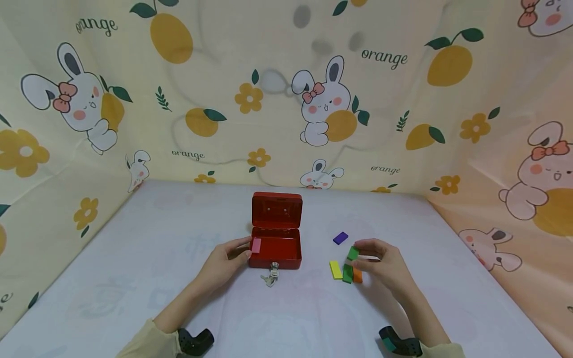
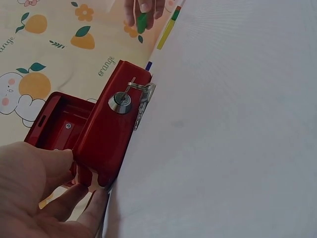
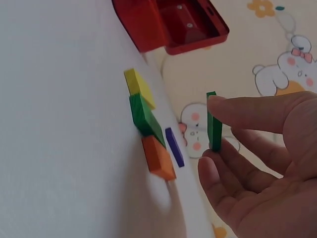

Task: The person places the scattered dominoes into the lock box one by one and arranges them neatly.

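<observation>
A red metal cash box stands with its lid raised, a pink block inside at its left end. My left hand rests its thumb and fingertips against the box's left side without wrapping round it. My right hand pinches a green block between thumb and fingers, just above the white surface. Beneath it lie a second green block, an orange block and a yellow block, close together. Behind them sits a purple block, apart from the group.
Keys hang from the lock on the box's front. White cloth covers the table, and a patterned cloth with rabbits and oranges rises behind and at both sides. Each wrist wears a dark camera.
</observation>
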A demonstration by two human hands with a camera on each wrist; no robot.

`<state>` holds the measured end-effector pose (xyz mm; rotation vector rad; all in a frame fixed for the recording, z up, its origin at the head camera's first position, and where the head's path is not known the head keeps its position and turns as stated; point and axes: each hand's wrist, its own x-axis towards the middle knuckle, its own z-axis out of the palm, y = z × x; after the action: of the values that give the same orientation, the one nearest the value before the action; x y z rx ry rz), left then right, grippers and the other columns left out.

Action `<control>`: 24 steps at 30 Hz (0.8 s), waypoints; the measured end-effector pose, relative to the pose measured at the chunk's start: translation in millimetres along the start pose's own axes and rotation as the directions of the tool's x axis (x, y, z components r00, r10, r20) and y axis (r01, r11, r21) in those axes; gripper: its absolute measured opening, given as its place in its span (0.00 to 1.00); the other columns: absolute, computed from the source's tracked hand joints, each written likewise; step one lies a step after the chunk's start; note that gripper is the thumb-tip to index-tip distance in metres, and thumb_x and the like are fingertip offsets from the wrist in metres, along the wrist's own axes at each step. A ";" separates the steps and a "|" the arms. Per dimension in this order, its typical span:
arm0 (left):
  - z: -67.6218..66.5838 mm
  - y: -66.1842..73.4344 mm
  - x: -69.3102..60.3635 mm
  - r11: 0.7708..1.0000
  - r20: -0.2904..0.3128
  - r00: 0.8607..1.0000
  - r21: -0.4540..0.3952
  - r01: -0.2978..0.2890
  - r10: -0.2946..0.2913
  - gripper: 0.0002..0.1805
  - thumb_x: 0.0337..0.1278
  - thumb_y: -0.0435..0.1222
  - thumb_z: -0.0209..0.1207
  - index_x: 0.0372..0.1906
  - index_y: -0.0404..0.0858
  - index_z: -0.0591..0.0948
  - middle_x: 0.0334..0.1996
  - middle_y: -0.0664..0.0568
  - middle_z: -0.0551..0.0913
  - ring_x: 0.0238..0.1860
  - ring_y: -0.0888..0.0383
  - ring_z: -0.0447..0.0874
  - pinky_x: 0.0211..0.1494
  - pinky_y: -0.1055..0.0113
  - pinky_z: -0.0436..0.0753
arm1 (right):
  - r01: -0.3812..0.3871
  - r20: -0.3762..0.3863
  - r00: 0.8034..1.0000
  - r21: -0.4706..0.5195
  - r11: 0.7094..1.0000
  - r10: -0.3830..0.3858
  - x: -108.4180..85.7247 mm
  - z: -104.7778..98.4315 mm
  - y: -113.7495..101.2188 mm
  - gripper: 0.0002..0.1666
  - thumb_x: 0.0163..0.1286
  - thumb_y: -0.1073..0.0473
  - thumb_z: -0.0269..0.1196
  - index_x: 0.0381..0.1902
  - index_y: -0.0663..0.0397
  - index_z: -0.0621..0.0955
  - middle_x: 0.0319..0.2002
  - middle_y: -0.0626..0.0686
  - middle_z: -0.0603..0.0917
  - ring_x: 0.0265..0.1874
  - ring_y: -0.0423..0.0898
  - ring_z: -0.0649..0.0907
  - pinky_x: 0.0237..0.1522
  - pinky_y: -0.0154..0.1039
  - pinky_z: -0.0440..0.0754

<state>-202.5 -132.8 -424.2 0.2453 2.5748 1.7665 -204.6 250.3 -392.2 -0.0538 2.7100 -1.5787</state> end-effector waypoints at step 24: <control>-1.4 -0.7 0.2 1.000 0.021 1.000 0.004 -0.007 0.007 0.25 0.64 0.38 0.59 0.65 0.43 0.73 0.61 0.50 0.75 0.65 0.49 0.68 0.64 0.49 0.69 | 0.013 0.052 0.998 0.117 0.993 -0.019 -0.9 14.3 -30.7 0.26 0.56 0.63 0.71 0.54 0.55 0.78 0.52 0.54 0.81 0.53 0.51 0.77 0.48 0.34 0.80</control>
<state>-203.0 -134.3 -424.3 0.2717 2.5666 1.7510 -202.6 222.7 -372.5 -0.1153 2.5788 -1.7112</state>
